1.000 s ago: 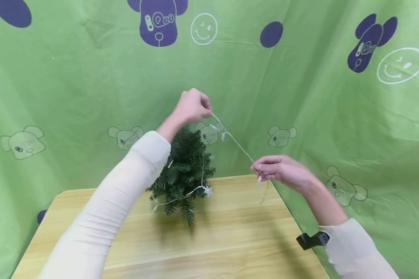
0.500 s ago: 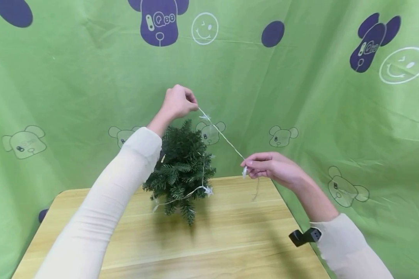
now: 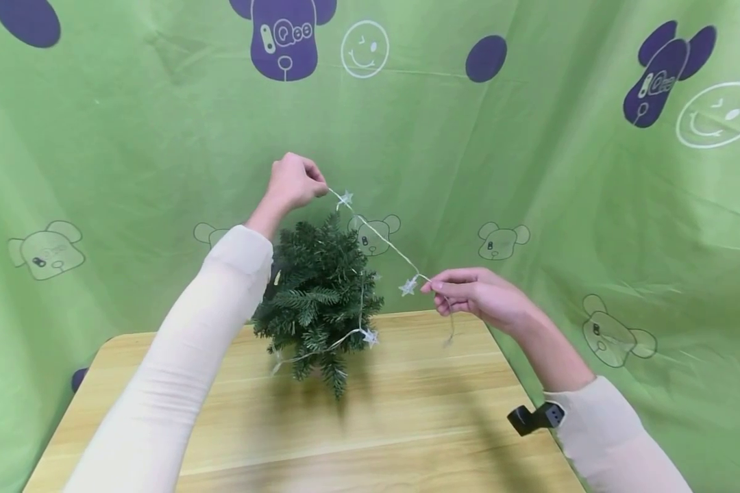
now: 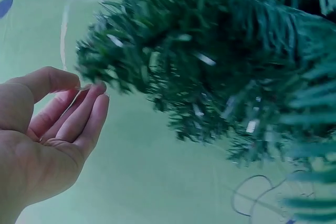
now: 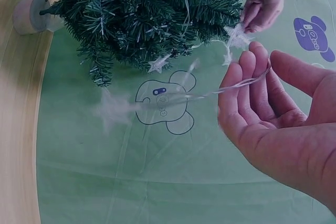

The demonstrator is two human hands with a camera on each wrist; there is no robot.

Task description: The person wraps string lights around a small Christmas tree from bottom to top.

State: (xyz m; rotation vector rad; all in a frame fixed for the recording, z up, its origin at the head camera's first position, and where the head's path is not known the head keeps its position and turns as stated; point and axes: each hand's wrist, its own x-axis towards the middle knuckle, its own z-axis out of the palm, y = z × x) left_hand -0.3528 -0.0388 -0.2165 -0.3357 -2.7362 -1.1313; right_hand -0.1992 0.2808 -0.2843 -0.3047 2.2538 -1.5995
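Note:
A small green Christmas tree [image 3: 321, 287] stands on the wooden table, its round pale base [image 5: 31, 15] showing in the right wrist view. Part of a clear string of star lights [image 3: 385, 239] stretches slantwise between my hands, and another stretch with a star [image 3: 368, 337] lies across the lower branches. Above the treetop, slightly left, my left hand [image 3: 294, 181] pinches the upper end of that stretch between thumb and fingers. Lower, to the right of the tree, my right hand [image 3: 481, 294] pinches the string near a star [image 3: 408, 285]. A short tail hangs below the right hand.
The wooden table [image 3: 407, 438] reaches from the front to the green printed curtain [image 3: 407, 137], which surrounds it at the back and sides. A black band [image 3: 535, 418] sits at the right sleeve's cuff.
My left hand has moved left, from above the tree's right side to its upper left. The right hand has shifted left, the string still held between both hands.

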